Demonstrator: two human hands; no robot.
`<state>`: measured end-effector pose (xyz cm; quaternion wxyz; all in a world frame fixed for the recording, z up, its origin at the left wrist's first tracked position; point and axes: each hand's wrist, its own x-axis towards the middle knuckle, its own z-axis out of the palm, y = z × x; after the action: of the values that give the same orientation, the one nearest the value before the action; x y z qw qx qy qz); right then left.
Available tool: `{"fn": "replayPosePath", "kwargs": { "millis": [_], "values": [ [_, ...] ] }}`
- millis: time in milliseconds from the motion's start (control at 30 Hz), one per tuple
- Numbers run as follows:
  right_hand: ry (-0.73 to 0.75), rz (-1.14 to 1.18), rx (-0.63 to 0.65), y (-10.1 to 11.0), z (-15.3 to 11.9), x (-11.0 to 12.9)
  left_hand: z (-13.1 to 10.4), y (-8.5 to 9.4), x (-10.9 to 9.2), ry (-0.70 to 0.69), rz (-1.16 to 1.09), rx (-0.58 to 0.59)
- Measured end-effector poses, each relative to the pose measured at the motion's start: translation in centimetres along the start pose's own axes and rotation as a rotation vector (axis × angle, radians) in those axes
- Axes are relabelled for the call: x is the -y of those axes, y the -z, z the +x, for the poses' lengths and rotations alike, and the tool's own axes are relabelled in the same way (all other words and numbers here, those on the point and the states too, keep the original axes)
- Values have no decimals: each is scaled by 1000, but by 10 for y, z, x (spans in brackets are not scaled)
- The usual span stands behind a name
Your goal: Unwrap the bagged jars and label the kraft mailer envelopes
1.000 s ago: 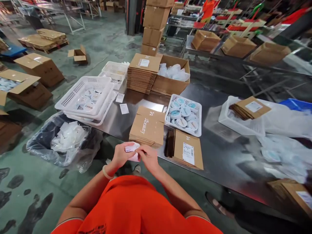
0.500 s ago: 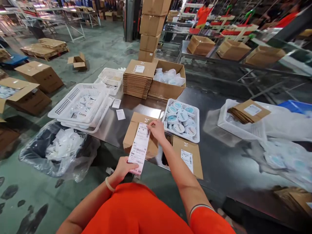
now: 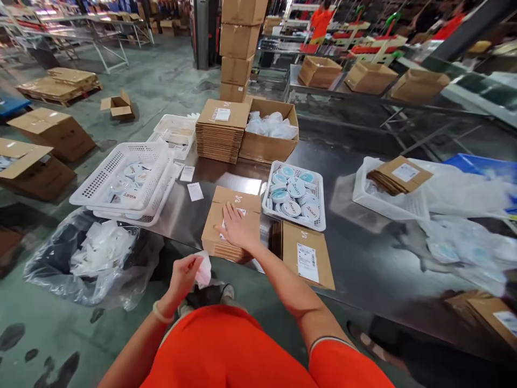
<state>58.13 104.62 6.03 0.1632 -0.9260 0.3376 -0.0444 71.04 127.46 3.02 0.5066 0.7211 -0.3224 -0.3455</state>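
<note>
My right hand lies flat, fingers spread, on top of a stack of folded cardboard boxes at the table's front edge. Parts of a white printed label show under that hand; the rest is covered. Just left of the stack, off the table edge, my left hand pinches a limp, pale pinkish piece of label paper. To the right of my right hand, another flat cardboard stack carries a printed white label.
A white basket of round lidded tins stands behind the right stack. White baskets and a bin lined with clear plastic are at left. Farther back are stacked cardboard and an open carton. Small white cards lie nearby.
The printed label strip held between both hands is gone from view. A label now lies on the cardboard under my flattened right hand. My left hand has moved left with pale label paper.
</note>
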Motion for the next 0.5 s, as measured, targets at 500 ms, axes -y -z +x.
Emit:
{"fn": "replayPosePath", "kwargs": {
  "millis": [500],
  "values": [
    [-864,329,-327,29,-108,-114,17,-34,-41,-160,232,245]
  ]
}}
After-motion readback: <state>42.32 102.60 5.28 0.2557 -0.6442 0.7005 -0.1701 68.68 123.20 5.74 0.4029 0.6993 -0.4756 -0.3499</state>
